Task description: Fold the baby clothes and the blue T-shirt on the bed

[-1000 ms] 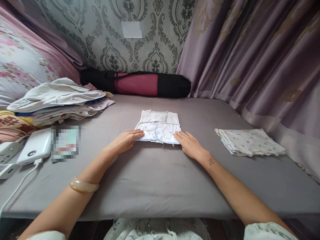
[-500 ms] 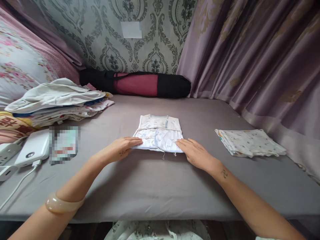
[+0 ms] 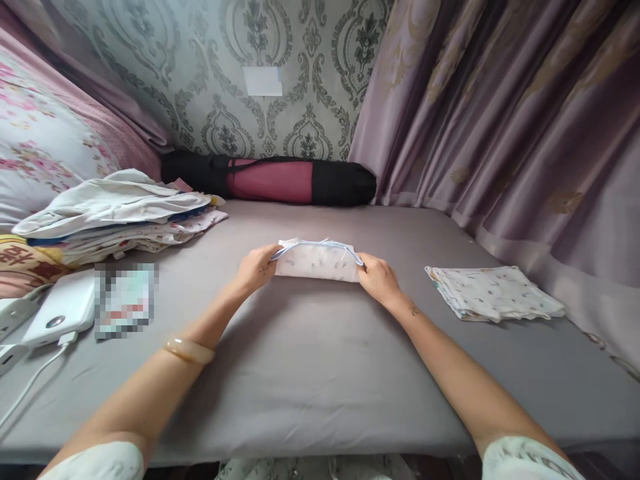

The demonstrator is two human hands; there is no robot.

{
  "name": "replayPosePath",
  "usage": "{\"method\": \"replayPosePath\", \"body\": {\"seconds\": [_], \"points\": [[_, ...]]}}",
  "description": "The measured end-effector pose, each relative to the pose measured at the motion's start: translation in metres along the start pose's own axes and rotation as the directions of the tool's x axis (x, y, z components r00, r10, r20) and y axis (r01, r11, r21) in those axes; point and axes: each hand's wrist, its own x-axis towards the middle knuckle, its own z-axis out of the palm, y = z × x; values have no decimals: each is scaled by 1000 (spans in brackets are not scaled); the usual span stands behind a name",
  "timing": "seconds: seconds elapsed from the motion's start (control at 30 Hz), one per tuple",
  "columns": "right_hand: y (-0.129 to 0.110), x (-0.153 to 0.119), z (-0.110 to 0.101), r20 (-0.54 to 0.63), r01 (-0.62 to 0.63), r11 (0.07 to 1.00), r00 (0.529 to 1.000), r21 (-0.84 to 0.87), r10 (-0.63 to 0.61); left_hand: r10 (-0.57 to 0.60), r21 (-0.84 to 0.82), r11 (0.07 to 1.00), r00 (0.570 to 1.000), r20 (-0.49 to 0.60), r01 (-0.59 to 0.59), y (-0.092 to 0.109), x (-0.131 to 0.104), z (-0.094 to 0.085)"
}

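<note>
Grey sheet nearest. Shirt mid-sheet, doubled over. Left hand at its 9 o'clock, right hand at 3; both pinch its blue-edged ends. Judged risk: uneven pull or one-sided release could skew the fold. Beyond: pile, 10 o'clock; bag, 12.

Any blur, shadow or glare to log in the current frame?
All in the head view: pale haze over the upper-left wallpaper; soft shadow on the grey sheet beside the slightly blurred left forearm; a pixelated patch beside the power bank; faint print on the held cloth.
</note>
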Motion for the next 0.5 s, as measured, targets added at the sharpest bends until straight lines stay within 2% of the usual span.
{"method": "replayPosePath", "body": {"seconds": [0.17, 0.33, 0.5], "points": [[0, 19, 20, -34, -38, 995, 999, -96, 35, -38, 75, 996, 998, -49, 42, 5, 18, 8], [0, 34, 30, -12, -25, 984, 1000, -177, 23, -138, 130, 982, 990, -12, 138, 11, 32, 14], [1, 47, 37, 29, -41, 972, 998, -231, 49, -180, 162, 971, 984, -1, 178, 6, 42, 24]]}}
